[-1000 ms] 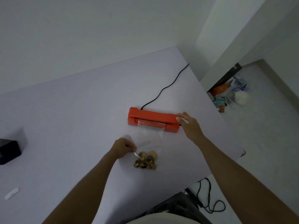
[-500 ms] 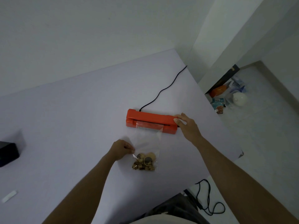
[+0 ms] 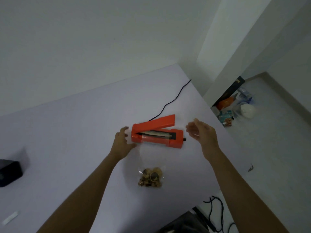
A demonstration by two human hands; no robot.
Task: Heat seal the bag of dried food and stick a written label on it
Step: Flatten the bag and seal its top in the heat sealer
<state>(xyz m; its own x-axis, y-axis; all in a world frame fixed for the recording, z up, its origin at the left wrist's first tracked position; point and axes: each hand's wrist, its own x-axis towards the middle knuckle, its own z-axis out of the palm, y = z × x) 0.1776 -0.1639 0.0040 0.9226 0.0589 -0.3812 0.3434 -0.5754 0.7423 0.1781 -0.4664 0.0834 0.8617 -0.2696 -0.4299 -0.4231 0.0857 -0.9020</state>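
Observation:
The orange heat sealer (image 3: 157, 132) lies mid-table with its lid arm raised at the right end. A clear plastic bag (image 3: 150, 165) stretches from the sealer's jaw toward me, with dried food (image 3: 150, 177) bunched at its near end. My left hand (image 3: 122, 143) sits at the sealer's left end, fingers spread beside the bag's top corner; whether it touches the bag I cannot tell. My right hand (image 3: 201, 133) hovers open just right of the sealer, touching nothing.
The sealer's black cord (image 3: 171, 100) runs to the table's far right corner. A black box (image 3: 9, 171) sits at the left edge, a small white strip (image 3: 11, 217) at the near left. Table edge on the right drops to a floor with clutter (image 3: 235, 106) and cables (image 3: 217, 214).
My right hand let go of the sealer lid, which sprang up. My left hand released the bag near the food and moved up to the sealer's left end.

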